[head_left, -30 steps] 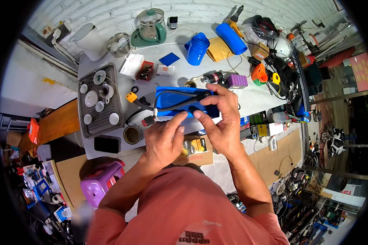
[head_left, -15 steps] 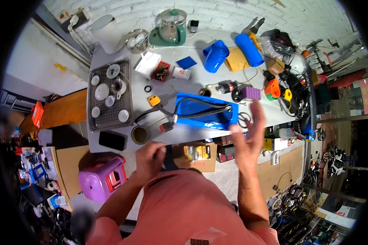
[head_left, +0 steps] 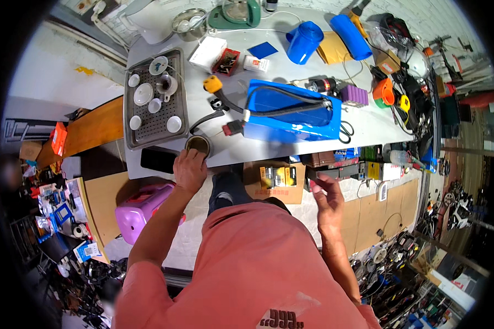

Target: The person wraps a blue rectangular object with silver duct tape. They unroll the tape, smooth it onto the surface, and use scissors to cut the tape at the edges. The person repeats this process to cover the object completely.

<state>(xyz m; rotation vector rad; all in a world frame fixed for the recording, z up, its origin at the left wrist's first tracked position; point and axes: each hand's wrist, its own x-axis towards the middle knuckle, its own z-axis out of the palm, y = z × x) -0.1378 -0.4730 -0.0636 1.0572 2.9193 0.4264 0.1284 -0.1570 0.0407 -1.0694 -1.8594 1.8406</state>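
My left hand (head_left: 190, 170) is at the table's near edge, fingers bent over the near rim of a round, open-topped brown thing (head_left: 198, 143), a cup or a tape roll. The fingertips are partly hidden there. A black phone (head_left: 158, 159) lies just left of it. My right hand (head_left: 328, 202) hangs in front of the table, fingers loosely curled and apart, with nothing visible in it. Beyond the hands, a blue box-shaped pack (head_left: 292, 125) rests on the table with thick black cables (head_left: 291, 92) across it. A yellow connector (head_left: 212, 84) and a red connector (head_left: 233, 128) lie on its left.
A tea tray (head_left: 132, 137) with several white cups stands at the left. Behind are a white box (head_left: 208, 52), blue rolls (head_left: 304, 43) and a yellow envelope (head_left: 333, 48). Tools crowd the right end. Below are a purple stool (head_left: 140, 216) and a cardboard box (head_left: 274, 192).
My left hand has moved forward onto the round brown thing. My right hand has drawn back from the blue pack's right end, its fingers curling. The whole view has shifted, with the table higher in it.
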